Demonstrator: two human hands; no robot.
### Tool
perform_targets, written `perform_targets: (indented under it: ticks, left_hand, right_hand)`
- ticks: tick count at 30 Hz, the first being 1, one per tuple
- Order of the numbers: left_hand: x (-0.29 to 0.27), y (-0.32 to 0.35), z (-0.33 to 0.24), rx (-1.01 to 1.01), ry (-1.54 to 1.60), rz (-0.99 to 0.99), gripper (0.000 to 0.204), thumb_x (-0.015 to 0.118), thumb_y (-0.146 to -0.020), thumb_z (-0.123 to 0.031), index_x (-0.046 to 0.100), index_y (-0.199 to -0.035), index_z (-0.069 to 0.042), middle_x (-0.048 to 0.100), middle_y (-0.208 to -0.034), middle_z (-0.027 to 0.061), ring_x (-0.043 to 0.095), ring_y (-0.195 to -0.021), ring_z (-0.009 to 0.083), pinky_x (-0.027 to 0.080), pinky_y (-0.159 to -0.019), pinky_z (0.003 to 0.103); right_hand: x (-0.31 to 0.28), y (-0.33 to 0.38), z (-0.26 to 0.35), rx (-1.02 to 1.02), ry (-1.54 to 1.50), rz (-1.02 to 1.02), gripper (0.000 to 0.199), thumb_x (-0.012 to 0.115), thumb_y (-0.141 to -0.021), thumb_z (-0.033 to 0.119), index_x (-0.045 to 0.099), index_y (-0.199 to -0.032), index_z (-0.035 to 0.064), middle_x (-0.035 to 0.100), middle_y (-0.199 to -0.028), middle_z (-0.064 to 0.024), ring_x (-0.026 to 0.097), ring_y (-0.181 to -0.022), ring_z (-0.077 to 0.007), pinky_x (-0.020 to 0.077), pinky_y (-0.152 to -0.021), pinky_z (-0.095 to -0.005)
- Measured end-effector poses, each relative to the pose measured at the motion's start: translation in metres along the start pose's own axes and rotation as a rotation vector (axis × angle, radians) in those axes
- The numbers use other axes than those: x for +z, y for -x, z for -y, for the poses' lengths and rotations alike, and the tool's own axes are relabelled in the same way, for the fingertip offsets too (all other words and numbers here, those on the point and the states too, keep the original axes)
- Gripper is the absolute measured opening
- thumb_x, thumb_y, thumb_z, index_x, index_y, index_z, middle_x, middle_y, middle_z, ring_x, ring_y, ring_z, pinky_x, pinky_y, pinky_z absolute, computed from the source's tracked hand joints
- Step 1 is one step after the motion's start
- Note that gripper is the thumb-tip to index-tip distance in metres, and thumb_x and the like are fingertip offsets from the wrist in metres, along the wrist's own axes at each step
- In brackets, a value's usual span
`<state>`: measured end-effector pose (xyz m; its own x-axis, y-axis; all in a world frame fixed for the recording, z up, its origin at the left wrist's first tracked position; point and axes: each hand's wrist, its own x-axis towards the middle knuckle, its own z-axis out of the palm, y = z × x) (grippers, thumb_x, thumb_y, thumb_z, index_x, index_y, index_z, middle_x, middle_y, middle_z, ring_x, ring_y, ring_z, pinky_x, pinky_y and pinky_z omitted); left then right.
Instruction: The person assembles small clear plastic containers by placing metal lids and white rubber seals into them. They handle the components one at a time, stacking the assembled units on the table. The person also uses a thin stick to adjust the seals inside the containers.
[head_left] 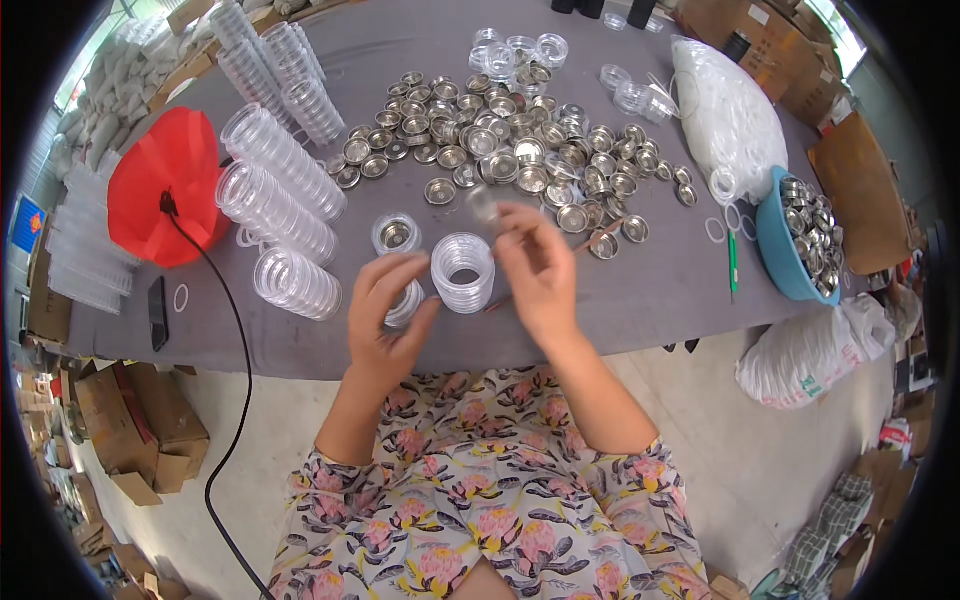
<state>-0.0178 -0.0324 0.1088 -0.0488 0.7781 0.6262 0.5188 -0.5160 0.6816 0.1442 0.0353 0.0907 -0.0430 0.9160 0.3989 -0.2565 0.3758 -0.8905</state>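
Observation:
My left hand (385, 308) curves its fingers and thumb around a clear round plastic case (406, 304) near the table's front edge. In my right hand (540, 268), thumb and fingertips pinch a small round metal cup (482, 206), smeared by motion. Between the hands stands a short stack of clear plastic rings (463, 272). Just beyond my left hand sits another clear case with a metal cup (397, 234) inside it. A wide heap of shiny metal cups (480, 140) spreads across the table beyond both hands.
Tall stacks of clear plastic cups (280, 215) stand at left, beside a red funnel-shaped cover (165, 190) with a black cable. A blue basin (785, 240) of metal parts and a stuffed clear bag (725, 110) are at right. A green pen-like tool (733, 265) lies near the basin.

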Motion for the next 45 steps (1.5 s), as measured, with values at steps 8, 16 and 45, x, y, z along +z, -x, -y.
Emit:
perform_targets:
  ticks: [8,16,45]
  left_hand:
    - [-0.007,-0.037,-0.013,0.116,-0.069,0.251,0.029,0.067,-0.071,0.001,0.064,-0.100,-0.005,0.063,-0.098,0.0087,0.056,-0.100,0.0270,0.042,-0.085,0.037]
    - [0.012,-0.028,0.013,0.164,-0.288,0.259,0.021,0.070,-0.072,-0.005,0.066,-0.092,-0.009,0.065,-0.092,0.0040,0.054,-0.103,0.0257,0.038,-0.090,0.040]
    - [0.030,-0.011,0.026,0.043,-0.294,0.297,0.014,0.063,-0.081,-0.011,0.068,-0.094,-0.011,0.066,-0.095,0.0022,0.048,-0.117,0.0264,0.018,-0.108,0.051]
  right_hand:
    - [-0.009,0.004,0.023,-0.200,0.413,0.351,0.013,0.063,-0.078,0.001,0.060,-0.090,0.0029,0.060,-0.110,-0.0107,0.056,-0.099,-0.0261,0.0439,-0.083,-0.0351]
    - [-0.009,0.021,-0.036,0.003,0.316,0.107,0.059,0.070,-0.076,0.009,0.043,-0.128,0.0035,0.050,-0.124,-0.0178,0.049,-0.117,-0.0313,0.0387,-0.097,-0.0374]
    - [-0.006,0.024,-0.069,0.132,0.280,0.195,0.081,0.084,-0.059,0.020,0.041,-0.126,0.0018,0.054,-0.119,-0.0185,0.053,-0.111,-0.0331,0.0436,-0.093,-0.0387]
